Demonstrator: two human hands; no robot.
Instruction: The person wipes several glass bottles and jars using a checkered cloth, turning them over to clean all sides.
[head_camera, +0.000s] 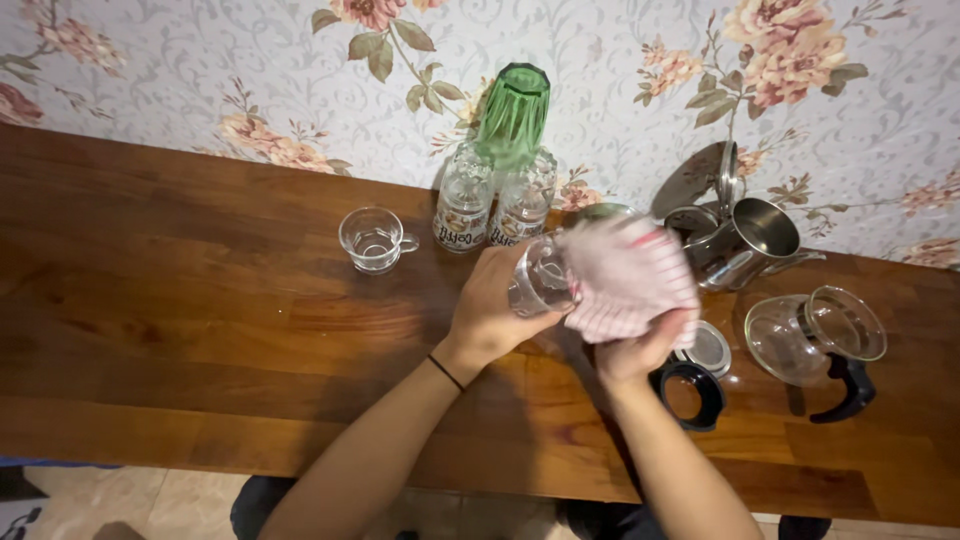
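Observation:
My left hand (495, 305) grips a clear drinking glass (540, 280) held on its side above the wooden table (180, 300). My right hand (640, 345) is wrapped in a pink-and-white striped cloth (625, 275) that is pushed against the glass's open end. Most of my right hand is hidden under the cloth. Both hands meet over the middle of the table, near its back.
A small clear cup with a handle (375, 238) stands to the left. Two clear jars (492, 205) and a green tumbler (513, 115) stand by the floral wall. To the right are a steel pot (745, 240), a glass carafe on its side (815, 335), a black ring (690, 392) and a round lid (708, 348).

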